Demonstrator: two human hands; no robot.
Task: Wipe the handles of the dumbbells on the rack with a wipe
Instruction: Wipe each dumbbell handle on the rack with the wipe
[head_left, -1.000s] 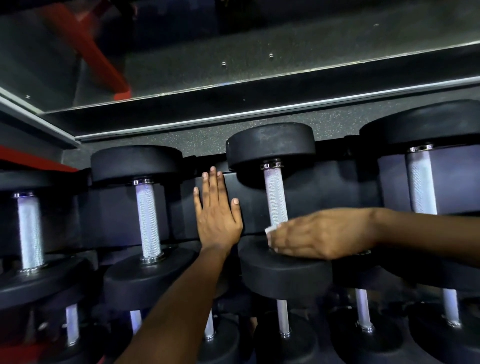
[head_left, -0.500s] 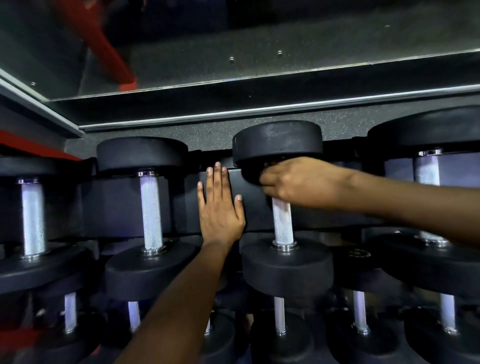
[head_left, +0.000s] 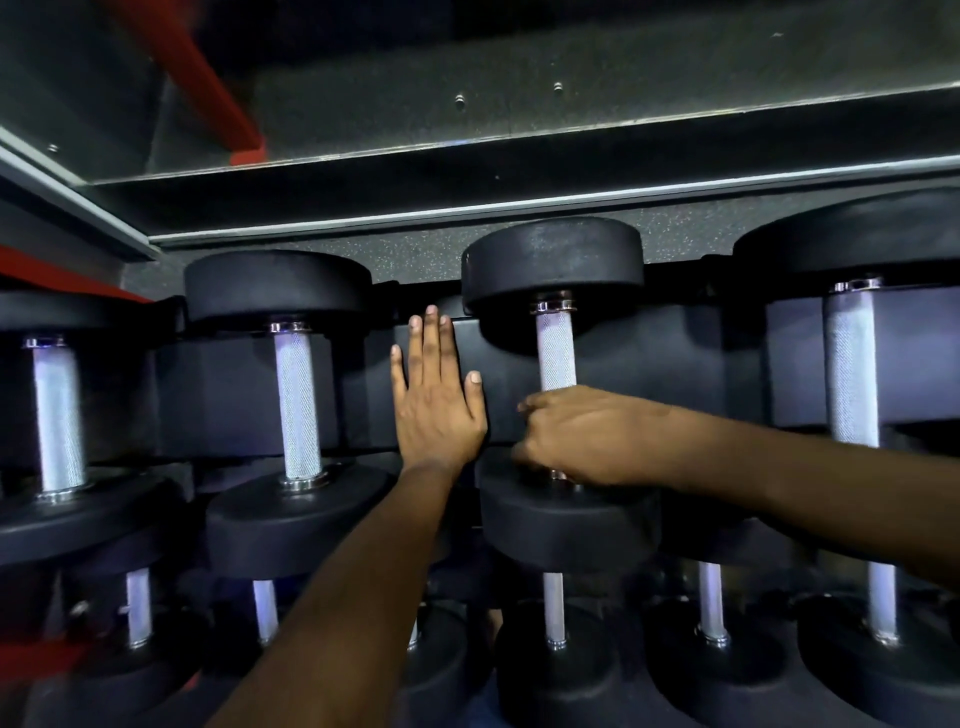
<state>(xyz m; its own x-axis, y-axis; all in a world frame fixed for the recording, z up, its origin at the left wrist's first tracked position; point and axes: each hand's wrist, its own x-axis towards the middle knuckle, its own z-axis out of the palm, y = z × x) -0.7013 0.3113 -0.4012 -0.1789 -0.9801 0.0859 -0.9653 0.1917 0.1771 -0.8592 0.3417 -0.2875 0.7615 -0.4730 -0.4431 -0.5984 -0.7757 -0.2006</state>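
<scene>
Right hand (head_left: 582, 436), clamped on knurled silver dumbbell handle (head_left: 555, 349), back down at its lower end: another wiping stroke; left hand (head_left: 435, 400) flat, fingers apart, on black rack panel (head_left: 675, 374).

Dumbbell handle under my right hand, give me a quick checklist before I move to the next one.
1. Right hand wrapped round the handle: ok.
2. Wipe under the fingers: cannot tell, none shows.
3. Lower end of handle covered: ok, hand sits by the near weight head.
4. Upper handle wiped: cannot tell.
5. Left hand flat on the rack panel: ok.
6. Next handle to the right uncovered: ok.
</scene>
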